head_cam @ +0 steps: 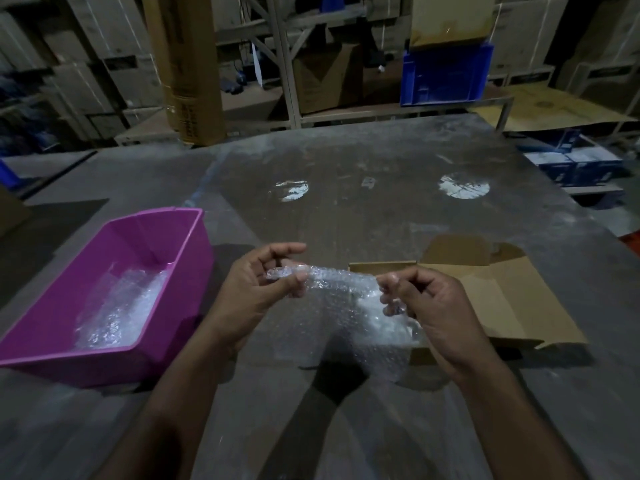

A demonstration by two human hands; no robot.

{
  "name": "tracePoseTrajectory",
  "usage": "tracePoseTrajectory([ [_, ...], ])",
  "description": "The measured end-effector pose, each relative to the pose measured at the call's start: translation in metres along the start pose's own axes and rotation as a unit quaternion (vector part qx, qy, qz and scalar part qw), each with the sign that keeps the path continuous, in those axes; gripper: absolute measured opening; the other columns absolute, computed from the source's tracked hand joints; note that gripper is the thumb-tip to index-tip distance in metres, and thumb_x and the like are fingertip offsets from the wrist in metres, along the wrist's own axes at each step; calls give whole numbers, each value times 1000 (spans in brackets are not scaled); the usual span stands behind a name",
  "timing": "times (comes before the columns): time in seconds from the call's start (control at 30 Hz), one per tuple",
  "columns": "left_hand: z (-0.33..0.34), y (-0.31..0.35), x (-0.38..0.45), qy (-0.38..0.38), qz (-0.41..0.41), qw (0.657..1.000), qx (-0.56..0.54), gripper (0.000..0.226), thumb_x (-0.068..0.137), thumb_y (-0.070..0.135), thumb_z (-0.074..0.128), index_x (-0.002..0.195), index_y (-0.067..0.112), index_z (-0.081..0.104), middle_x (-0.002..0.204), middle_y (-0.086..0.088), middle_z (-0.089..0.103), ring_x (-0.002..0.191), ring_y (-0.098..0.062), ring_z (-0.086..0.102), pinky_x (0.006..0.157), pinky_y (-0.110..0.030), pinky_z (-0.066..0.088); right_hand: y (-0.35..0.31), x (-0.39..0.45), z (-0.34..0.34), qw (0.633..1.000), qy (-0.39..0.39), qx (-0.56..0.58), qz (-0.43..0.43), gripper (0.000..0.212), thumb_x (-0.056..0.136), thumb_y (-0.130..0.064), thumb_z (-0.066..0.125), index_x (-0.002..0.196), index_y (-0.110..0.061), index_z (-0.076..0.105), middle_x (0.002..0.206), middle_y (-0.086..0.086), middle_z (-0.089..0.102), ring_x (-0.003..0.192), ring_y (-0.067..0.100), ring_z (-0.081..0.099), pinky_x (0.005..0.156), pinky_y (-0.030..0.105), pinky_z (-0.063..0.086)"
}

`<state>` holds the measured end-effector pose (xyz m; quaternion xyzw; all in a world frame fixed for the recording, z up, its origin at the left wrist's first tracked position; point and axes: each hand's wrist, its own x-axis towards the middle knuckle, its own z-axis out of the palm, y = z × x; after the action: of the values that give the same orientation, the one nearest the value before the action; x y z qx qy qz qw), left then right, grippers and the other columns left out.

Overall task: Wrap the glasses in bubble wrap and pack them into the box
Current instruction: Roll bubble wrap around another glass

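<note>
Head view: both hands are raised over a grey, dusty table, holding a sheet of bubble wrap stretched between them; the left hand pinches the sheet's upper left end between thumb and curled fingers, and the right hand pinches the upper right end the same way, fingers folded round the plastic. The sheet hangs down from this held edge and sags toward the table (whether a glass already lies inside it cannot be told, the plastic being too clouded and the light too dim); its lower part drapes in front of the near left corner of the cardboard box.

That box lies open on the table just right of the hands, flaps spread flat to the right and rear; the right hand covers part of its left wall.

To the left stands a pink plastic tub, well apart from the box, with more crumpled bubble wrap lying on its floor; any glasses in there cannot be made out.

Two bright round reflections sit on the far half of the table. Beyond it, shelving holds cartons and a blue crate; a tall brown carton stands upright at the table's far left edge.
</note>
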<state>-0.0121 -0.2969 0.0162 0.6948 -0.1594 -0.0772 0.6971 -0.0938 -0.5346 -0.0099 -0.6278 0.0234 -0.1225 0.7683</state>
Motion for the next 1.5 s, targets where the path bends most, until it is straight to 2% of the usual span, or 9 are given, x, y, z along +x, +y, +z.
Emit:
tracePoseTrajectory([
  [0.17,5,1,2,-8,8,1000,13,24,76,-6,78,93,8,71,84,2,71,79,-9,65,72,-18,56,2,3,-6,999,27,-25,-3,27,89,-3,73,111,-19,74,91,4,68,71,15,64,64,25,55],
  [0.3,8,-3,0,-38,14,999,34,19,82,-12,71,81,6,64,97,-3,76,90,-10,69,77,-21,56,4,1,-13,999,22,-42,6,11,87,-8,75,96,-14,76,84,-2,73,72,14,65,65,26,55],
  [0.47,12,-6,0,-110,-27,993,37,10,95,8,58,99,6,50,91,-17,70,83,-31,70,75,-39,62,2,0,-13,998,-4,-65,-1,3,97,-7,62,96,-6,65,83,13,74,70,21,70,60,29,56],
  [0.6,15,-3,2,-123,-20,990,60,20,96,13,58,115,9,59,86,-14,69,75,-24,69,69,-37,61,1,0,-17,997,-14,-78,-8,17,100,-7,57,105,-12,72,78,8,72,67,18,67,60,28,55],
  [0.77,13,-1,2,-115,-9,993,36,22,90,10,62,99,16,81,93,-14,74,79,-12,67,74,-26,58,-4,-1,-20,998,-45,-53,7,21,97,-1,59,103,-9,77,88,5,74,79,14,67,67,25,56],
  [0.9,14,1,1,-109,-11,994,17,20,89,16,64,99,15,81,97,-9,77,85,-14,69,78,-26,58,-7,-2,-24,997,-42,-60,16,19,90,-22,65,97,-13,79,99,5,77,86,21,69,72,34,59],
  [1.13,19,-1,8,-34,8,999,18,30,77,3,78,106,9,70,82,-4,71,73,-13,65,69,-22,56,0,3,-24,997,16,-69,-15,25,84,-10,77,103,-25,76,79,-2,68,66,15,62,61,25,53],
  [1.33,21,-5,9,-27,13,999,10,20,79,-8,76,91,8,72,80,1,73,72,-6,65,68,-15,53,-2,-1,-23,997,-32,-72,19,41,84,-34,70,124,-24,68,91,9,75,74,15,66,63,27,54],
  [1.5,21,-4,11,-31,18,999,18,21,80,-9,75,85,12,73,80,0,74,72,-6,65,69,-15,53,-1,-2,-19,997,4,-72,6,31,88,-37,62,107,-17,76,73,8,71,62,13,58,57,22,47],
])
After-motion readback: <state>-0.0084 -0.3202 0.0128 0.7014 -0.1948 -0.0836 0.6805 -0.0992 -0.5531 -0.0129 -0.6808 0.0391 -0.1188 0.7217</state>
